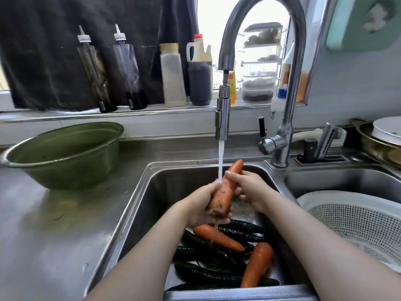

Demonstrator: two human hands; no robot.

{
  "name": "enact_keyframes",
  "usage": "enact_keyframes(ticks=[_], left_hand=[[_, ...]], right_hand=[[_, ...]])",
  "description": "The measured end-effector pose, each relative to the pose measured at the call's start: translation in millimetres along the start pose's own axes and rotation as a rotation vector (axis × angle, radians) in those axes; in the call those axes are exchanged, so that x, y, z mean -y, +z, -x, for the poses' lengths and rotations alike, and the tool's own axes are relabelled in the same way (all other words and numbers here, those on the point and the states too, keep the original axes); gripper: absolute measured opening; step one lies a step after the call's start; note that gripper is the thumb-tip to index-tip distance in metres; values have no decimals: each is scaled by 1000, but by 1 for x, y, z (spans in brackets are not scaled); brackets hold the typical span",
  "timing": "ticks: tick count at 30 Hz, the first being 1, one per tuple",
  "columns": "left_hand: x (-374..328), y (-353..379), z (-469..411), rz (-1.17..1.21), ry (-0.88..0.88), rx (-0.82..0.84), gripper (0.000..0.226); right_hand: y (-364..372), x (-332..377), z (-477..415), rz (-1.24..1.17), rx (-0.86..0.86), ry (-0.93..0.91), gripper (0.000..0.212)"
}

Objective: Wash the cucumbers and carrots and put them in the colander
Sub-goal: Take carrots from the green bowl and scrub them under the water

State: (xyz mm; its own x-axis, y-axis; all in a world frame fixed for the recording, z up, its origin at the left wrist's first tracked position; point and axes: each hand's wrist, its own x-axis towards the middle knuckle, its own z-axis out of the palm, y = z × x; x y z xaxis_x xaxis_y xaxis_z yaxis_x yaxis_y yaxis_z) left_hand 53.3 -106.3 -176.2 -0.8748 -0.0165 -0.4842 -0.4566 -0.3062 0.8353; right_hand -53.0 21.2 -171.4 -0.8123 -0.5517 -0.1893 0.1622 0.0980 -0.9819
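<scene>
A large dirty carrot is held under the running water from the faucet. My left hand grips its thick lower end. My right hand wraps around its upper part from the right. Below them, on the bottom of the left sink basin, lie two more carrots on top of several dark green cucumbers. A white colander sits in the right basin with nothing visible in it.
A green metal bowl stands on the steel counter at the left. Bottles and jars line the window ledge behind the sink. A knife block and a pan with a white plate sit at the back right.
</scene>
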Motion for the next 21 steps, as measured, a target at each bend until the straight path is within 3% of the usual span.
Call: enact_keyframes(ticks=[4,7,14,17,21], left_hand=[[-5,7,0,117,78,-17,38],[-7,-1,4,108,51,38,34],[-15,-7,13,-39,-55,-35,47],[-16,-6,15,-58,-80,-96,43],[-16,-5,19,-12,-42,-98,14]], right_hand=[[8,0,8,-15,90,35,15],[11,-1,9,-25,92,101,13],[6,-6,-1,9,10,174,50],[4,-9,-2,14,10,216,46],[4,-11,-2,-87,6,336,33]])
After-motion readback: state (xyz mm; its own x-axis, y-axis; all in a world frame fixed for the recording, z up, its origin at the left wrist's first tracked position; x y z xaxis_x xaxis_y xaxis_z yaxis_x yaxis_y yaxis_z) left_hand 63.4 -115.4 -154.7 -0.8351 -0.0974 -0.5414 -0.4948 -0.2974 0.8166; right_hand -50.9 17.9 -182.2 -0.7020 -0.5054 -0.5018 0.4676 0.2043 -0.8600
